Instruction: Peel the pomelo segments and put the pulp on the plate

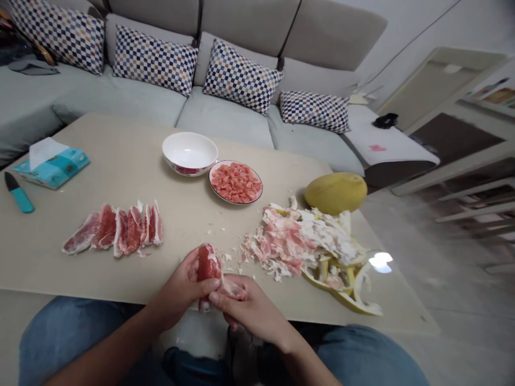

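A red pomelo segment (209, 262) is held upright over the table's front edge, my left hand (183, 287) wrapped round it. With thumb and fingers my right hand (251, 305) pinches the pale membrane (233, 289), partly pulled away from the segment's right side. Both thumbs nearly meet at the segment's lower part. To the left lies a row of several pomelo segments (132, 230) with their membrane on. Beyond my hands, a dark-rimmed plate (212, 188) holds a heap of peeled pink pulp (237, 183). Torn membranes (281, 244) are piled to the right.
A white bowl (189, 150) stands beside the plate. A whole yellow pomelo (337, 193) and cut rind (354, 303) lie at the right. A teal-handled knife (20, 195) and a tissue pack (58, 167) are far left. Behind the table (120, 147) is a sofa (225, 120).
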Demonstrator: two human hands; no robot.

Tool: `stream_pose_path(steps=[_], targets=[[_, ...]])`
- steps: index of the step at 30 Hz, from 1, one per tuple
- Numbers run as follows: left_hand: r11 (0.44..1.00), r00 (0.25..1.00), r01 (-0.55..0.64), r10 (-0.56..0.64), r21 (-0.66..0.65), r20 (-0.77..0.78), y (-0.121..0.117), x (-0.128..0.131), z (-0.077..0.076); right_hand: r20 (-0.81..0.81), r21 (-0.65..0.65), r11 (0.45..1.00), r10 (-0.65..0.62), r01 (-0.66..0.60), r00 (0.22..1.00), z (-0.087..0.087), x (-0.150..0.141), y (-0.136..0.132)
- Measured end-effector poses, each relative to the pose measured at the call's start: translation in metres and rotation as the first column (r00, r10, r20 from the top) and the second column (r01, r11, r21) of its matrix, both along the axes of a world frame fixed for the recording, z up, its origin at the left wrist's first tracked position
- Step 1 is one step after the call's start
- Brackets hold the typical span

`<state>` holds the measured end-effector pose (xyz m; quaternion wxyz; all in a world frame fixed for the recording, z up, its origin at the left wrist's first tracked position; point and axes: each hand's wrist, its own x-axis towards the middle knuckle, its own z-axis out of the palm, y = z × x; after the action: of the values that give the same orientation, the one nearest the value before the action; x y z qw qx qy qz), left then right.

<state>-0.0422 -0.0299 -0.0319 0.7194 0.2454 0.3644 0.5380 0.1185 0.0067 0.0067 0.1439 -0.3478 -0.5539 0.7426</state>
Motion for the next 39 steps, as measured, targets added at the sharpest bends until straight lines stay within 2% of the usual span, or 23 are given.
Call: stream_pose_path(steps=[3,7,13,15,21,24,31,39], targets=[[0.999,0.999,0.041,-0.041,-0.024,0.015,-0.001,-0.002,-0.001,-0.085,-0.022,0.999,0.027,-0.029,0.996,-0.004,-0.001,-0.003],[0.997,0.995,0.079,-0.077,-0.019,0.058,-0.003,-0.003,0.003,-0.157,-0.095,0.991,-0.107,0.093,0.982,-0.008,-0.004,-0.009],[0.999,0.999,0.049,-0.049,-0.014,0.023,-0.003,-0.004,0.012,-0.095,0.059,0.991,-0.118,0.124,0.988,0.001,-0.006,-0.013],[0.999,0.999,0.043,-0.043,-0.007,0.015,-0.004,-0.004,0.014,-0.117,0.032,0.991,-0.124,0.129,0.985,0.001,-0.006,-0.014],[0.989,0.988,0.145,-0.144,-0.004,0.061,-0.007,-0.004,0.014,-0.271,-0.138,0.978,-0.188,0.155,0.944,-0.009,-0.01,-0.018],[0.99,0.988,0.141,-0.14,-0.013,0.061,-0.008,-0.005,0.014,-0.31,-0.164,0.975,-0.193,0.148,0.931,-0.012,-0.011,-0.019],[0.99,0.987,0.139,-0.141,0.023,0.077,-0.009,-0.005,0.017,-0.276,-0.157,0.975,-0.194,0.155,0.941,-0.009,-0.007,-0.022],[0.981,0.974,0.195,-0.193,-0.006,0.122,-0.012,-0.006,0.019,-0.314,-0.274,0.949,-0.244,0.159,0.918,-0.008,-0.016,-0.024]])
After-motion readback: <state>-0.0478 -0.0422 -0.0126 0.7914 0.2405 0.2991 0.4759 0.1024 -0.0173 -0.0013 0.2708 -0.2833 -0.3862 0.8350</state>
